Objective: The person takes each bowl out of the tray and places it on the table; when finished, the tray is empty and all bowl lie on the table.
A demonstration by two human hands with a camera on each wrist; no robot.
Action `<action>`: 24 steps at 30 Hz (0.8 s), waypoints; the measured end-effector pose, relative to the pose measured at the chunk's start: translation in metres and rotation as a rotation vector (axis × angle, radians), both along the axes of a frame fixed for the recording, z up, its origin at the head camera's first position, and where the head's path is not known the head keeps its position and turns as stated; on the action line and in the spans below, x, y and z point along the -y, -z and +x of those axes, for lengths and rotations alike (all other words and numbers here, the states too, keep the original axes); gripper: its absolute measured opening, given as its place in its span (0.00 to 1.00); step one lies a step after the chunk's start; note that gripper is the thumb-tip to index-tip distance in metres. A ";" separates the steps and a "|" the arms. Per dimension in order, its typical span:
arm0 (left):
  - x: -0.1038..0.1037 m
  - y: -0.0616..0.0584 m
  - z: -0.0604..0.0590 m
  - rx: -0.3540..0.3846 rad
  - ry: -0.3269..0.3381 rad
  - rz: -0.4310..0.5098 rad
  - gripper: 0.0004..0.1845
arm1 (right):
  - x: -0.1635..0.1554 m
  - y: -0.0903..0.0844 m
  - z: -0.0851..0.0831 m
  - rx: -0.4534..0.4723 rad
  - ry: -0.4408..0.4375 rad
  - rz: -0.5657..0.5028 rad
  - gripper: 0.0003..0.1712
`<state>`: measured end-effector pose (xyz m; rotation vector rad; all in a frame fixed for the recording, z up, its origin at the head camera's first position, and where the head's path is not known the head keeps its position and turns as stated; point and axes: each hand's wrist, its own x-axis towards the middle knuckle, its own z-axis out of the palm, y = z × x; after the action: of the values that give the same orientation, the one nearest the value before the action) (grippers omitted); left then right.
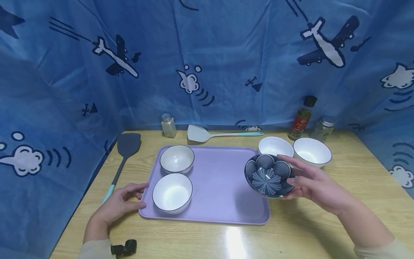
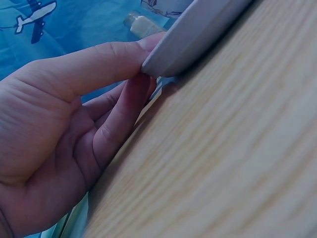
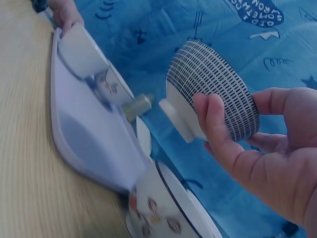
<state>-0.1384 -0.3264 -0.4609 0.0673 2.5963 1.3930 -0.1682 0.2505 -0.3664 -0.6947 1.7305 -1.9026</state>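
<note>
The dark blue patterned bowl point(image 1: 266, 176) was in the right hand point(image 1: 312, 185), held above the right end of the purple tray point(image 1: 223, 180) and apart from it. It was tilted so that its flower-like inside faced the near side. It looked like glazed ceramic: probably stiff, light enough for one hand, rather slippery on the glaze, and liable to chip if knocked against another rim. The soundest hold seemed to be at the side wall, with the thumb over the rim and the fingers spread outside towards the foot; the pale foot ring, plain in the right wrist view, was best left free underneath.

The right hand roughly followed that hold. It gripped the bowl from the right, thumb tip over the inside and fingers against the outer wall, with the forearm slanting in from the near right.

The left hand point(image 1: 121, 201) pinched the tray's left rim, thumb above and a finger below, its forearm low over the table point(image 1: 181, 237). The tray looked thin, rigid and light, so a grip on its raised edge suited it. At its left end stood a far white bowl point(image 1: 177, 158) and, just beside it, a near white bowl point(image 1: 172, 192), both upright.
</note>
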 end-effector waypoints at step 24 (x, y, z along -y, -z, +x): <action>0.001 0.002 0.001 0.007 -0.014 -0.004 0.37 | -0.126 0.019 -0.005 0.048 0.055 0.117 0.39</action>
<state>-0.1376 -0.3275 -0.4631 0.0437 2.5987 1.3900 -0.1729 0.3767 -0.3858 -0.5594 1.8314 -1.8221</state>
